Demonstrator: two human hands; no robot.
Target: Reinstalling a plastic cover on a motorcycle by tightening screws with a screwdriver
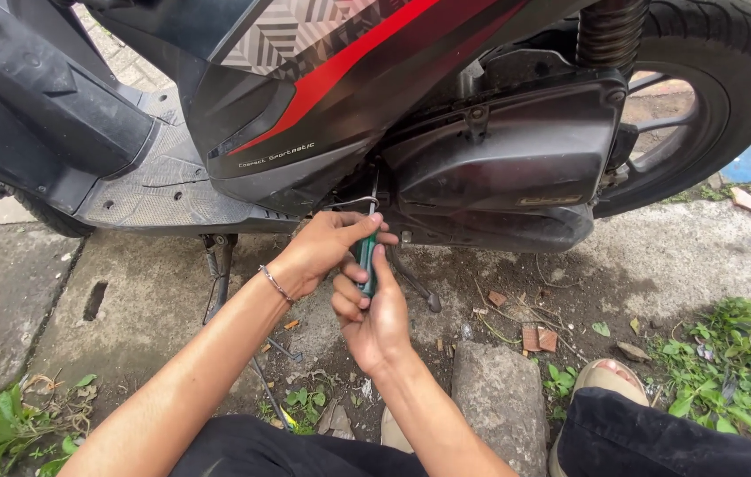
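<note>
We have both hands on the green screwdriver (pixel 366 256), left hand (pixel 322 252) and right hand (pixel 373 309) closed around its handle, its tip up under the scooter's black engine cover (pixel 499 155). The cover remains mounted; work looks barely begun.

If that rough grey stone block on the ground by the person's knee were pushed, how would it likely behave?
The rough grey stone block looks solid and thick, so probably heavy for its size. It lies flat on the dirt ground, so it would likely scrape rather than roll or tip. Its coarse surface suggests a firm, non-slippery grip.
</note>
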